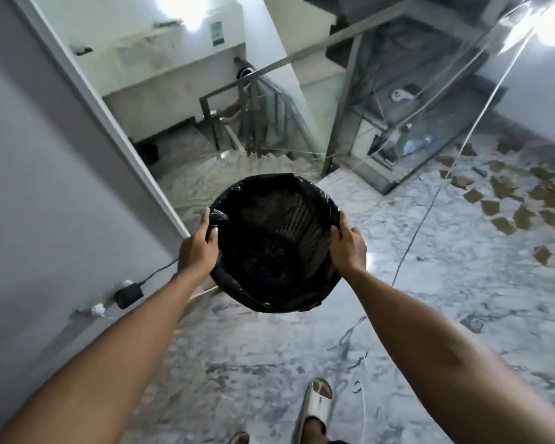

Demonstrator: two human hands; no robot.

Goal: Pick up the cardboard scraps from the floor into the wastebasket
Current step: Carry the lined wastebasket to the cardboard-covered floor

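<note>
Here, entries for this moment:

Wastebasket: the wastebasket [274, 243] was held up off the floor [430, 283] at arm's length, mouth tilted toward the camera. It appeared empty, apart from the black bag [314, 190] lining it and folded over the rim.

Left hand: the left hand [197, 248] gripped the rim on its left side, fingers curled over the edge and clamped on liner and rim together, probably so the bag would not slip inside.

Right hand: the right hand [348, 248] gripped the opposite side of the rim the same way. Judgement: two hands on opposite sides kept the basket level and the mouth open while it was carried.

Cardboard scraps: the cardboard scraps [510, 200] lay scattered along the far right edge of the floor, near the wall and beside the foot of the stairs [398, 100], well apart from the basket.

Step in hand: likely bringing the basket over to the scraps; none collected yet.

Hazards: a thin cable [414, 232] crossed the floor between basket and scraps; the stairwell opened just beyond the basket.

Footwear: one sandal [316, 408] was visible at the near edge.

Wall: a charger [127, 294] was plugged in low on the left.
</note>
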